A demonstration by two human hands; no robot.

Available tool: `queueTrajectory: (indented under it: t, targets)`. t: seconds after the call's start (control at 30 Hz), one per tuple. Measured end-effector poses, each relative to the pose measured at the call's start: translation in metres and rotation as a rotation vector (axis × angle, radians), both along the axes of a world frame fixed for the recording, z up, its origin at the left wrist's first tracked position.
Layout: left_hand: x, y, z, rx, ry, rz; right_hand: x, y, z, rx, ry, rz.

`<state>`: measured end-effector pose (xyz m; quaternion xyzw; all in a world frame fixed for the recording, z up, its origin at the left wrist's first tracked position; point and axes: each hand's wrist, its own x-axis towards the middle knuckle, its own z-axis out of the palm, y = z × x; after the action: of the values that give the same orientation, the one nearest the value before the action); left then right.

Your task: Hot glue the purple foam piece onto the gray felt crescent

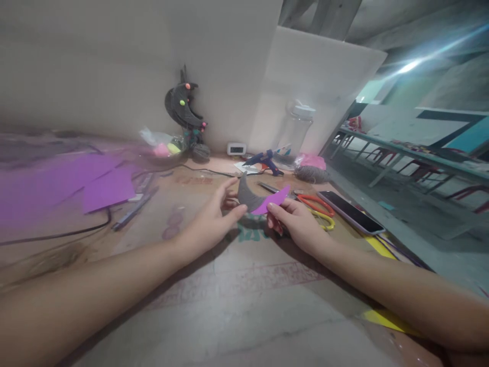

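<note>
Above the middle of the work surface, both hands hold a small crescent-shaped piece. Its left part is dark grey, as if wrapped in yarn, and its right part is bare purple sheet. My left hand grips the grey part, thumb at the lower edge and fingers curled behind. Between thumb and fingers of my right hand is the purple part. Dark red marks show at the right fingertips; what they are I cannot make out.
Behind the hands lie a blue glue gun, grey yarn and a small clock. Orange-handled scissors and a phone are to the right. Purple sheets lie left. A dark crescent ornament and clear bottle stand at the back.
</note>
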<state>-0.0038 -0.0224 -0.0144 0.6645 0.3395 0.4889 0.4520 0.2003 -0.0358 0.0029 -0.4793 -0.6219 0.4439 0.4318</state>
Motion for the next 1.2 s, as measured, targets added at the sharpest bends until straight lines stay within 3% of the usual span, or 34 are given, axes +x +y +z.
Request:
queueTrajectory:
  t: [0.2, 0.37, 0.43, 0.57, 0.67, 0.8, 1.0, 1.2]
  targets:
    - [-0.005, 0.004, 0.006, -0.138, 0.130, 0.069, 0.000, -0.006, 0.003, 0.028, -0.086, 0.081]
    - [-0.004, -0.002, 0.010, -0.208, 0.035, 0.088, 0.010, 0.003, 0.003, 0.172, 0.116, 0.005]
    - [-0.003, -0.003, 0.010, -0.198, 0.025, 0.072, 0.014, 0.007, 0.004, 0.141, 0.158, 0.037]
    - [-0.002, -0.005, 0.013, -0.150, 0.070, 0.045, 0.017, 0.010, 0.006, -0.033, 0.210, 0.238]
    - [-0.003, -0.007, 0.014, -0.108, 0.119, 0.038, 0.016, 0.007, 0.006, -0.088, 0.090, 0.289]
    - [-0.003, -0.007, 0.013, -0.067, 0.154, 0.068, 0.006, 0.001, 0.005, -0.108, -0.115, 0.220]
    - [-0.002, -0.008, 0.012, -0.056, 0.174, -0.058, -0.005, -0.002, 0.004, -0.083, -0.130, 0.148]
    - [-0.005, -0.007, 0.009, -0.056, 0.265, 0.011, -0.001, -0.002, 0.005, 0.029, -0.165, 0.097]
